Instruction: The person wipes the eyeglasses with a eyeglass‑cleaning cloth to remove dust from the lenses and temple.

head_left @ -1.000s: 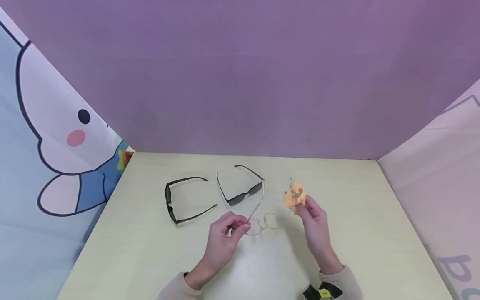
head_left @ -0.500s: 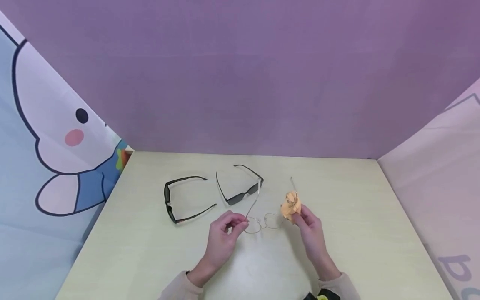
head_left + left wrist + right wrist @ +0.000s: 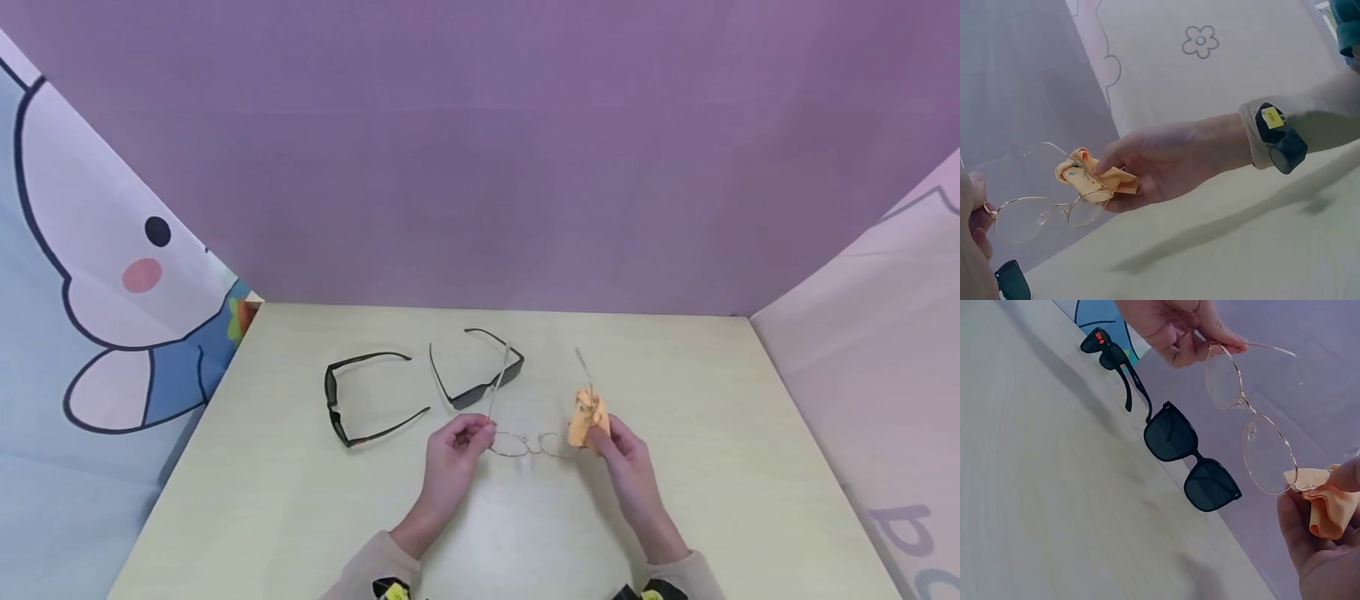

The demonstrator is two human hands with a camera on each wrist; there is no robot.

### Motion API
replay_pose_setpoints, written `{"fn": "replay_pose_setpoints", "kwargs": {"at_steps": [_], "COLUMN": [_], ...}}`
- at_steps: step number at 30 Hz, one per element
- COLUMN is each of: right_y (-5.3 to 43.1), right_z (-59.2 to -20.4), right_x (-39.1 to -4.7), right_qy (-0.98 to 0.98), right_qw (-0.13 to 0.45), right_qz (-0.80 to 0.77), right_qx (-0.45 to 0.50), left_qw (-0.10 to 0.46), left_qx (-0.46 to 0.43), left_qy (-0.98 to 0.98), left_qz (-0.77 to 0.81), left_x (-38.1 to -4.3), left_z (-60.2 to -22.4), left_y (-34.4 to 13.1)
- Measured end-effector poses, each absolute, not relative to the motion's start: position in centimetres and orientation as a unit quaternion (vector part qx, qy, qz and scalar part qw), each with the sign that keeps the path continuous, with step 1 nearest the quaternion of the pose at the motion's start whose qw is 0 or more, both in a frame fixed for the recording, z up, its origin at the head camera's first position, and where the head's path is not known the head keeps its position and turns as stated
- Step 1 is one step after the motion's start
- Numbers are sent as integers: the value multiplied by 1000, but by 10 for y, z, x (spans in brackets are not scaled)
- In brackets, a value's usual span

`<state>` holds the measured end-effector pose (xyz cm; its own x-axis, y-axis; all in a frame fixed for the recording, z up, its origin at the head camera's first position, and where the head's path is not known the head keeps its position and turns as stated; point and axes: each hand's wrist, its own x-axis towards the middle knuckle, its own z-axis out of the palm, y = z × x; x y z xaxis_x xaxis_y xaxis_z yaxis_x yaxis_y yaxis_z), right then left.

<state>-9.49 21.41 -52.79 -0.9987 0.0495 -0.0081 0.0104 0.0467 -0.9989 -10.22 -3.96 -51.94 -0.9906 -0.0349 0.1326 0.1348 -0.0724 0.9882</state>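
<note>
Both hands hold up a pair of thin gold-rimmed eyeglasses (image 3: 1252,411) with clear round lenses. In the head view, my left hand (image 3: 456,458) pinches it at the left hinge, thumb against fingertips. My right hand (image 3: 628,475) grips the opposite hinge end through a folded orange cleaning cloth (image 3: 588,419), which is wrapped about the temple there. The cloth (image 3: 1082,181) also shows in the left wrist view, bunched between thumb and fingers. Both temples are unfolded and point away from me. Part of the right temple is hidden in the cloth.
Black sunglasses (image 3: 471,397) lie unfolded on the pale table (image 3: 750,467), just beyond my left hand. A second black pair (image 3: 332,393) lies unfolded farther left. A purple backdrop (image 3: 495,167) rises behind the table, with printed fabric (image 3: 112,250) at the left.
The eyeglasses have turned more level, and the left temple has swung leftward over the sunglasses. The right hand first slid the cloth down toward the hinge. The sunglasses have stayed put.
</note>
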Motion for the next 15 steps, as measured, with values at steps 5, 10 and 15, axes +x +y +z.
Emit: {"fn": "replay_pose_setpoints", "kwargs": {"at_steps": [5, 10, 15], "right_y": [219, 226, 234], "right_z": [-527, -526, -528], "right_x": [-97, -99, -101], "right_qy": [-716, -717, -728], "right_qw": [28, 46, 57], "right_qz": [697, 693, 676], "right_qx": [-34, -58, -97], "left_qw": [35, 13, -24], "left_qx": [-7, 19, 56], "left_qy": [-663, -656, -642], "left_qz": [-748, -754, -764], "left_x": [-110, -119, -129], "left_z": [-525, -531, -537], "left_y": [-32, -22, -9]}}
